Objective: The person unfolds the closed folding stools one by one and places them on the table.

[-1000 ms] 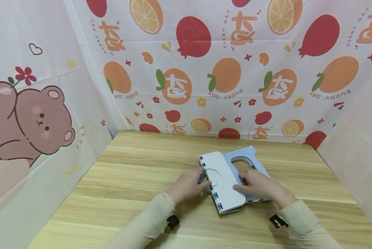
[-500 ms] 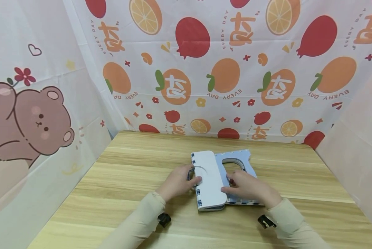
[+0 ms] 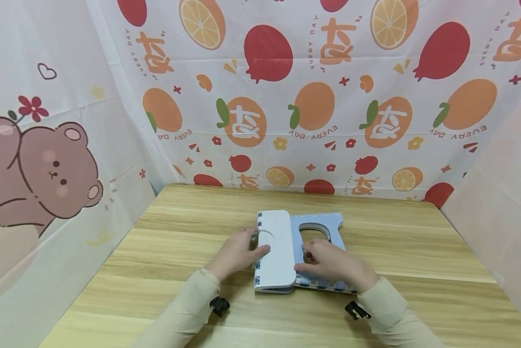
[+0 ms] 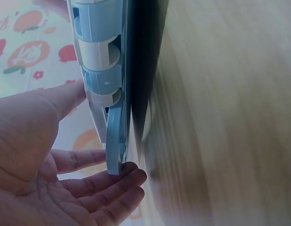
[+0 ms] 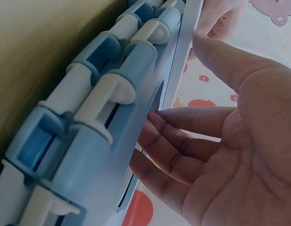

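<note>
A folded plastic stool [image 3: 279,261] lies on the table, its white panel at the left and a light blue panel [image 3: 294,232] with a rounded opening spread at the right. My left hand [image 3: 234,252] grips the stool's left edge, thumb on the white panel. In the left wrist view, its fingers reach around a blue loop handle [image 4: 113,146]. My right hand [image 3: 332,263] holds the stool with fingertips at the blue panel's opening and thumb against the white panel's edge. Blue and white hinge knuckles [image 5: 86,94] line the stool's near side in the right wrist view.
The wood-grain table [image 3: 190,222] extends around the stool on all sides. Behind it hangs a fruit-print cloth [image 3: 312,106], and a bear-print cloth [image 3: 60,169] closes off the left. Small black devices sit at both wrists, one at the left sleeve [image 3: 177,309].
Both hands and the stool have slid left across the table. The stool has also turned from slanted to nearly square with the table's back edge.
</note>
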Demonstrator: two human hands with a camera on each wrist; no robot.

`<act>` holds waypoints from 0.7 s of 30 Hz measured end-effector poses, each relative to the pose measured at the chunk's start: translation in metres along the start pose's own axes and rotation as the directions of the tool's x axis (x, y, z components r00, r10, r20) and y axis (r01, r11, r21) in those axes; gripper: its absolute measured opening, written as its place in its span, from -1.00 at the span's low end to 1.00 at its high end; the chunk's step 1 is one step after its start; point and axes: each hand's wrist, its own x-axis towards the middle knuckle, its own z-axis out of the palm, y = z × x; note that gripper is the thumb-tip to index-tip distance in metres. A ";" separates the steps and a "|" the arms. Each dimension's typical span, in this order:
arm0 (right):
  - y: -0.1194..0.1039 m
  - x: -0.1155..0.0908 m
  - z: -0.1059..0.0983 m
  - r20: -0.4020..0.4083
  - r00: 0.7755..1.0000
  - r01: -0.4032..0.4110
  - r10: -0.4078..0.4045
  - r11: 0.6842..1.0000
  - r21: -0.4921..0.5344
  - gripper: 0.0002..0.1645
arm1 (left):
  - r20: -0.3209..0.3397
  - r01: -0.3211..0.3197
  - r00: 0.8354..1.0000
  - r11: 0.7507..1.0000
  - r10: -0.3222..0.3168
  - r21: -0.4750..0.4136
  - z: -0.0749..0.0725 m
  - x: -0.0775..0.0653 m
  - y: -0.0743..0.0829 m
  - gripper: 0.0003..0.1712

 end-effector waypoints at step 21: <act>-0.023 0.019 0.010 0.022 1.000 -0.008 0.008 1.000 -0.005 -0.56 | -0.040 0.015 0.999 0.999 -0.014 0.035 -0.016 -0.005 -0.022 -0.22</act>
